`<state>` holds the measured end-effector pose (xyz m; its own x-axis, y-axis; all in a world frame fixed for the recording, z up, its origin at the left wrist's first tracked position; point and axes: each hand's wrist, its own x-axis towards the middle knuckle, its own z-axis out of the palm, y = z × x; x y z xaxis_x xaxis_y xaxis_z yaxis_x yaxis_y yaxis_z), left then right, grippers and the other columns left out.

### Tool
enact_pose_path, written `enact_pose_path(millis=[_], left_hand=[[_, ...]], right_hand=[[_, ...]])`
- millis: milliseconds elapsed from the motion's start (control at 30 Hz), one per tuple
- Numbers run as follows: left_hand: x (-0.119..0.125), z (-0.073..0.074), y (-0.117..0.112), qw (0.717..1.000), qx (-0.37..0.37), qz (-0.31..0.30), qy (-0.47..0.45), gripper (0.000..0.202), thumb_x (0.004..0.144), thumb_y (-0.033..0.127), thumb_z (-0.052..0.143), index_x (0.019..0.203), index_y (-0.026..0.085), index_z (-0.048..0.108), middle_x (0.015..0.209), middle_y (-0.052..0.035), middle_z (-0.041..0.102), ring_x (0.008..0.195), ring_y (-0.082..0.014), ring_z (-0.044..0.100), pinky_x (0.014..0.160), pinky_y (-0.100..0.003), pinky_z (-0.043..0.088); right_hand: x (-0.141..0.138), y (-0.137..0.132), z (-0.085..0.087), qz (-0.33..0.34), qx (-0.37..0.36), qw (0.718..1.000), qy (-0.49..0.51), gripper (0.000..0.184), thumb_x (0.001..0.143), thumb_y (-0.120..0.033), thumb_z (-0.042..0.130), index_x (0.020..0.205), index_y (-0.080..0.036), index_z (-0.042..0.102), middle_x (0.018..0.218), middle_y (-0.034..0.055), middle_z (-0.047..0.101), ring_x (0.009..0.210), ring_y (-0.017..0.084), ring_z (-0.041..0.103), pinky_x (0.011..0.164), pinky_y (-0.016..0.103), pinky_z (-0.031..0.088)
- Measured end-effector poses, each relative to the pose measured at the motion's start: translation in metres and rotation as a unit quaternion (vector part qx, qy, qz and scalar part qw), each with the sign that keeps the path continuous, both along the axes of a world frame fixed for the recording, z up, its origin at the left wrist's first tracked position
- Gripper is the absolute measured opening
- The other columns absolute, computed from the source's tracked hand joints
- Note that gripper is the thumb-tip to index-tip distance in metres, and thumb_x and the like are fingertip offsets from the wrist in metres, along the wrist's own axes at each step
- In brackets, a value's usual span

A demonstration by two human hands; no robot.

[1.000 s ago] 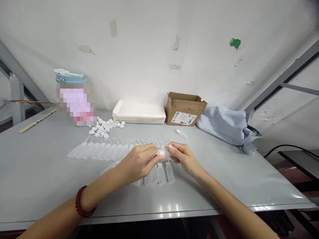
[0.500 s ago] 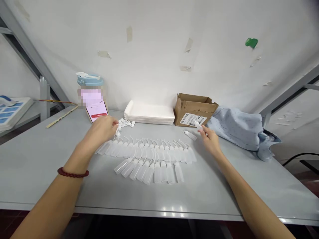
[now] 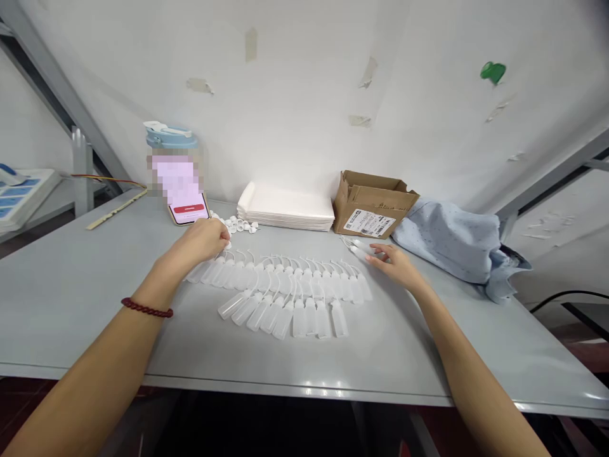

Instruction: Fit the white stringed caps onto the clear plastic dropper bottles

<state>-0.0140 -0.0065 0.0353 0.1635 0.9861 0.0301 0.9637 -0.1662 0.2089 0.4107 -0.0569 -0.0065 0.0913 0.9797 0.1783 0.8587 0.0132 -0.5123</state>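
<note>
At the left, my left hand is closed with its fingertips pinched together beside a small heap of white caps. What sits between those fingertips is hidden. My right hand has its fingers stretched out and apart, just beside two small clear plastic bottles lying in front of the cardboard box. Between my hands, many translucent squeeze bottles with thin bent tubes lie side by side in a back row and a shorter front row.
Along the wall stand a phone, a blue-lidded container, a stack of white sheets and an open cardboard box. Light blue cloth lies crumpled at the right. A thin strip rests at the far left.
My right hand has lowered the bottle it held beside the other one and opened. My left hand stays by the caps, its fingers still pinched. The view has shifted slightly.
</note>
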Motion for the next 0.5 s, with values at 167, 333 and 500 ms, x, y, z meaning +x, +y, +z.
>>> enact_pose_path(millis=[167,333,500], left_hand=[[0.003,0.002,-0.003,1.000,0.007,0.003,0.001,0.020,0.070,0.020,0.050,0.070,0.017,0.070,0.077,-0.0082,0.071,0.079,-0.0248,0.063,0.064,-0.028,0.042],[0.007,0.004,-0.004,1.000,0.024,0.012,-0.007,0.022,0.074,0.024,0.050,0.077,0.016,0.070,0.078,-0.0086,0.070,0.076,-0.0245,0.061,0.062,-0.029,0.040],[0.013,0.010,-0.010,0.997,0.056,0.031,-0.036,0.026,0.080,0.032,0.048,0.082,0.015,0.067,0.078,-0.0076,0.069,0.077,-0.0234,0.060,0.063,-0.028,0.039]], right_hand=[[0.003,-0.002,0.006,-0.008,-0.021,0.999,0.027,0.044,0.069,-0.032,0.069,0.110,-0.016,0.064,0.099,0.0097,0.066,0.067,0.017,0.061,0.067,0.031,0.050],[-0.005,0.003,-0.001,-0.014,-0.008,0.999,0.049,0.034,0.072,-0.027,0.067,0.104,-0.015,0.064,0.097,0.0100,0.067,0.067,0.017,0.065,0.065,0.030,0.052],[-0.013,0.002,-0.001,-0.017,0.013,0.998,0.060,0.028,0.075,-0.022,0.063,0.102,-0.013,0.063,0.100,0.0117,0.067,0.071,0.018,0.067,0.066,0.031,0.053]])
